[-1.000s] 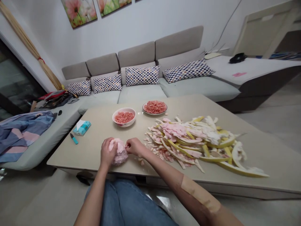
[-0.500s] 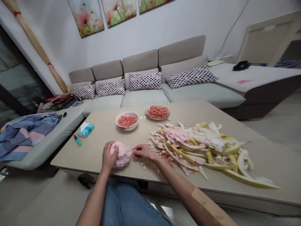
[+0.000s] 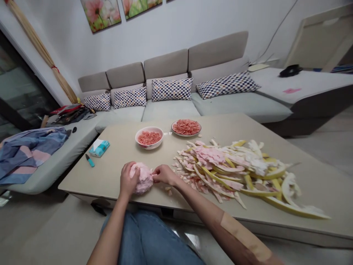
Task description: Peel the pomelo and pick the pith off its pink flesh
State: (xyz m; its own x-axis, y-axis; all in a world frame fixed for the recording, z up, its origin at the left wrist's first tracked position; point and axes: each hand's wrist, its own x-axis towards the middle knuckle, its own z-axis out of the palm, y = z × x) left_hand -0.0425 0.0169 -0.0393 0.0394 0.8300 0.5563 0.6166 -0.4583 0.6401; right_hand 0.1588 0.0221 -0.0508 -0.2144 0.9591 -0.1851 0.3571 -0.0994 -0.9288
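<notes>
A peeled pomelo (image 3: pixel 143 179), round and covered in pale pink pith, rests near the front edge of the table. My left hand (image 3: pixel 129 180) is wrapped round its left side, fingers over the top. At its right side, my right hand (image 3: pixel 164 174) pinches the pith with thumb and fingers; the exact bit between the fingertips is hidden. Small pith scraps (image 3: pixel 168 190) lie on the table below my right hand. Behind the pomelo stands a white bowl (image 3: pixel 149 146) holding pink fruit pulp, and farther back a dark-rimmed plate (image 3: pixel 186 134) is heaped with more pulp.
A large pile of yellow and white peel strips (image 3: pixel 242 173) spreads over the table's right half. On the left lie a blue tissue pack (image 3: pixel 100 148) and a small knife (image 3: pixel 89 161) with a turquoise part. A grey sofa (image 3: pixel 171 110) with checked cushions runs behind the table (image 3: pixel 110 184).
My right hand has moved left and slightly up, from just off the pomelo to touching its right side. My left hand keeps its hold. The camera view has shifted slightly.
</notes>
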